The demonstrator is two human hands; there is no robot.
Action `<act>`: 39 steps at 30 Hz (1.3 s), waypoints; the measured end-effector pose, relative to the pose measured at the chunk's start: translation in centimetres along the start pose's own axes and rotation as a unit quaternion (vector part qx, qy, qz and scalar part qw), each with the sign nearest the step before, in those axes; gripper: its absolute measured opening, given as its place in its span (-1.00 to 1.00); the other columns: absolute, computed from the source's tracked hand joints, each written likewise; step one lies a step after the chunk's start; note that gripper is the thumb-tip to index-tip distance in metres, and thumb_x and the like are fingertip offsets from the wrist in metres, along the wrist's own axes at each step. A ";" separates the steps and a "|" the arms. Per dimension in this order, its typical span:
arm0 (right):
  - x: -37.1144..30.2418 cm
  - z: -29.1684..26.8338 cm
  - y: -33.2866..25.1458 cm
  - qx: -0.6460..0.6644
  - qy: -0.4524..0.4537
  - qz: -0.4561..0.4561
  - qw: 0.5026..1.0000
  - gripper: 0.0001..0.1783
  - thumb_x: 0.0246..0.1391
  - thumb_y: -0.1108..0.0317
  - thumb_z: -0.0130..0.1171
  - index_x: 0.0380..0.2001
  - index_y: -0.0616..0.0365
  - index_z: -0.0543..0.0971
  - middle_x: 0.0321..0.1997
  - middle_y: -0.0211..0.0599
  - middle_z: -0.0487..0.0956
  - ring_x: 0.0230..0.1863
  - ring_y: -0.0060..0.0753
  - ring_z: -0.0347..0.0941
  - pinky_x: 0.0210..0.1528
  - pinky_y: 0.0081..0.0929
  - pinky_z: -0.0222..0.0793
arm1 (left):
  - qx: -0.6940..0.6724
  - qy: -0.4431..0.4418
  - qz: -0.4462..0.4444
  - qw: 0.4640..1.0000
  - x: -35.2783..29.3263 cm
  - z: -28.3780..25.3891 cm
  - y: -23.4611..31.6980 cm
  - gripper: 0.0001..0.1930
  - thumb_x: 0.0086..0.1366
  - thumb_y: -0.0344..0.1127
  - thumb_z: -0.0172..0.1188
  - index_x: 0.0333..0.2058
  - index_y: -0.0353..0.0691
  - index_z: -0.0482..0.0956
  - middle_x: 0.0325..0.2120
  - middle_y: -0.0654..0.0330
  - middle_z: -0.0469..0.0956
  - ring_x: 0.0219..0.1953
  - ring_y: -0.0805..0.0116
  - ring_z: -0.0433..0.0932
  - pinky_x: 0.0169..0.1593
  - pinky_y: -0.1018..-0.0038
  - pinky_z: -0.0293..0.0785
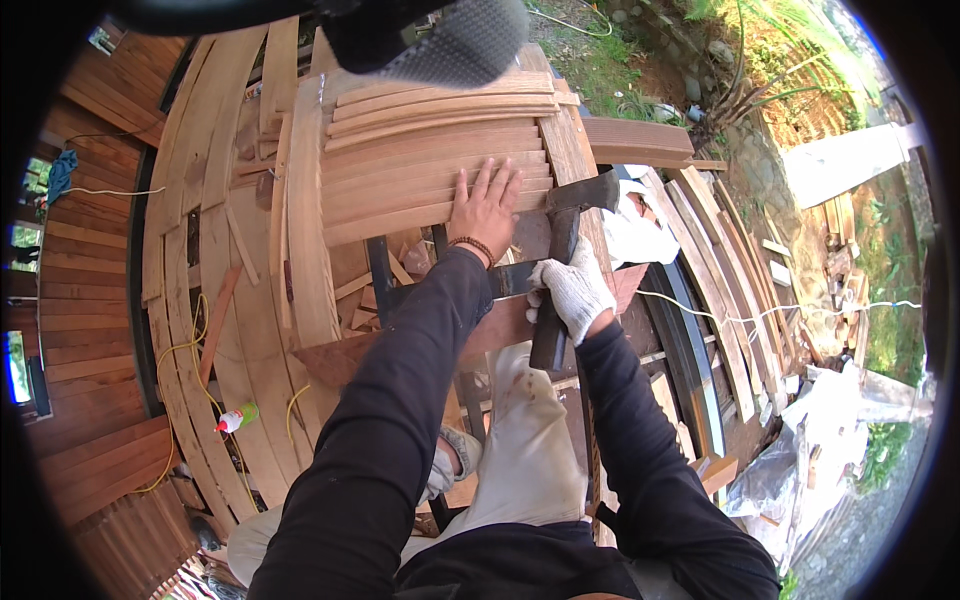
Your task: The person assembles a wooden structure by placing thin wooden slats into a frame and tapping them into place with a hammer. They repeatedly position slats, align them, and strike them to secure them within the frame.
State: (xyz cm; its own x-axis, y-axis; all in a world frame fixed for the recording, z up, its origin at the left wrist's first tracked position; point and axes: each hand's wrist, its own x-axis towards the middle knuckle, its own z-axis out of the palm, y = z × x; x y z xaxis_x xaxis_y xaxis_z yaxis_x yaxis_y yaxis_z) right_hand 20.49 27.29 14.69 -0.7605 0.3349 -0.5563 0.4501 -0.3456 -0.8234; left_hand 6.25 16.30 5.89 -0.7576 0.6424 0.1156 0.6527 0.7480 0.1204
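bare left hand [487,205] spread flat, fingers wide open, pressing on the curved wooden slats [435,165] stacked side by side. beaded bracelet [474,245] round the wrist, black sleeve below. right hand [573,290] in a white work glove, fingers curled tight round the dark handle of a hatchet [560,260], handle pointing up and away. grey hatchet head [583,190] up top, touching the right edge of the slats, just beside the bare fingers. flat reddish board [345,360] under both arms, on a dark metal frame. pale trousers and a grey shoe [450,460] lower down. small glue bottle [237,418] with a red tip and green body off to the left on bent planks, near a yellow cord [180,350]. more long planks [720,300] piled on the right, a white cord [770,315] across them, white cloth [635,225] near the hatchet head. grass and stones far up top.
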 end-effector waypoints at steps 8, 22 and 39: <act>-0.2 0.5 -0.6 -0.014 -0.017 0.006 1.000 -0.28 0.17 0.62 0.09 0.33 0.04 0.08 -0.43 -0.20 0.52 -0.60 -0.33 0.49 -0.65 -0.29 0.52 | 0.021 -0.004 0.001 1.000 -0.1 0.1 0.2 -0.27 0.49 -0.04 0.11 0.55 0.06 0.09 0.59 0.28 0.02 0.61 0.18 -0.06 0.60 -0.11 -0.20; -0.4 -0.8 -1.1 -0.052 -0.020 -0.010 0.998 -0.28 0.18 0.59 0.08 0.36 0.04 0.10 -0.43 -0.22 0.53 -0.58 -0.32 0.51 -0.61 -0.33 0.54 | -0.009 0.072 0.004 0.997 0.1 1.3 0.0 -0.40 0.50 -0.24 -0.07 0.49 0.01 0.26 0.54 0.30 0.18 0.57 0.26 0.10 0.58 -0.04 -0.04; -4.5 -1.7 -2.2 -0.065 0.065 -0.060 0.994 -0.02 0.09 0.67 0.01 0.55 -0.09 -0.02 -0.30 -0.25 0.53 -0.46 -0.44 0.55 -0.49 -0.45 0.56 | 0.006 0.087 -0.005 0.996 -0.2 2.3 -0.2 -0.39 0.49 -0.25 -0.10 0.50 0.03 0.24 0.55 0.33 0.16 0.57 0.27 0.08 0.56 -0.08 -0.04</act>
State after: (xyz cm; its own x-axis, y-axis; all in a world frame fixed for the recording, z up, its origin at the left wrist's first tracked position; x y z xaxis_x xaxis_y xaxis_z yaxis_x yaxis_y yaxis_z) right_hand 23.68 28.03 18.82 -0.7485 0.4808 -0.4566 0.4231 -0.1839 -0.8872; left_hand 6.24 16.39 3.54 -0.7507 0.5963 0.2845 0.6435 0.7575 0.1104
